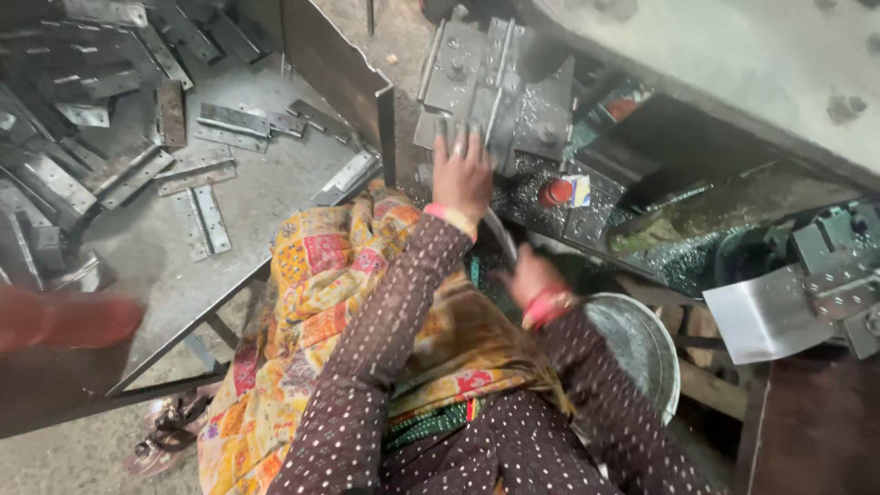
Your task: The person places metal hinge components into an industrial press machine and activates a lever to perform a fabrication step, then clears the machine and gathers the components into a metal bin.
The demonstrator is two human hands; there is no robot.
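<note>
A flat metal plate [477,87] is pressed under the spread left hand [461,174], its long axis running away beyond the fingertips. The right hand [532,280] is blurred; its grip cannot be told.

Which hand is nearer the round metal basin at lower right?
The right hand: it hovers just left of the metal basin. The left hand is farther up, resting on the grey metal plates.

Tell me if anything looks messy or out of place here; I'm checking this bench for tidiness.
Yes. Shiny metal shavings lie scattered over the dark machine bed right of the left hand, which rests on a grey metal fixture plate. Flat grey metal hinge plates lie at mixed angles on the steel table, not stacked.
</note>
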